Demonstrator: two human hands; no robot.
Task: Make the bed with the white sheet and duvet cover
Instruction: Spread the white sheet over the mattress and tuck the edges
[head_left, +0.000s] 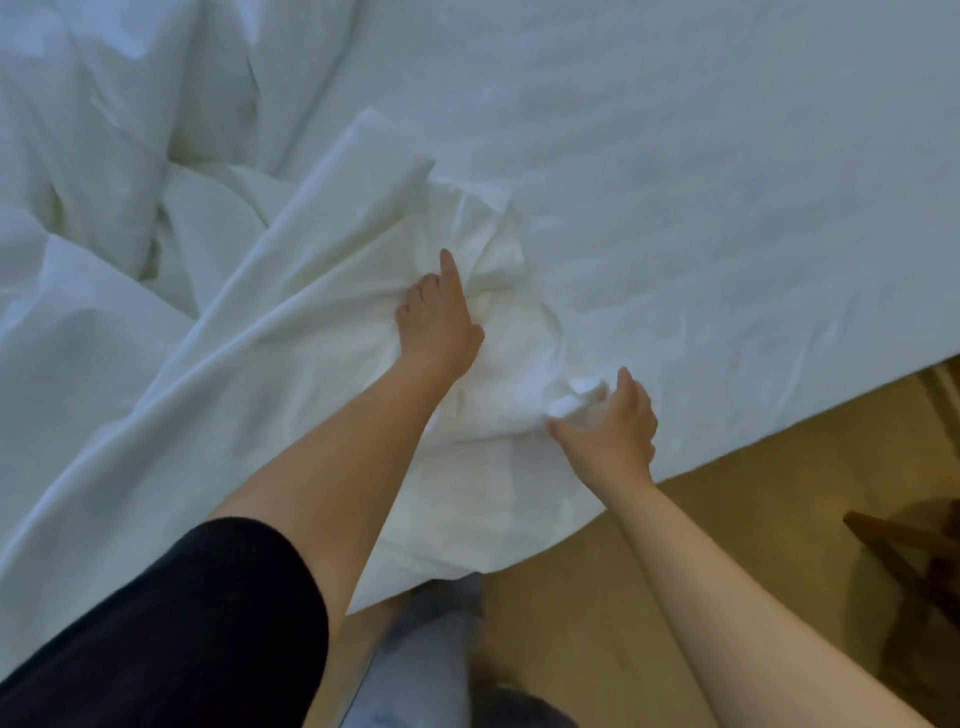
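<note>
Sleeve: our black sleeve (156, 623), nearest.
Left: our left hand (439, 314) grips the duvet cover (291, 322), fingers curled, index straight.
Right: our right hand (610, 423) pinches its fold.
Sheet: white sheet (701, 182), flat.

On my right the white sheet (701, 182) lies flat and wide, with open room for my fingers to sweep across. On my left the bunched duvet cover (130, 208) rises in high folds and blocks the way. A dark wooden furniture piece (909, 551) stands on the floor (727, 493) near the sheet's hanging edge.
</note>
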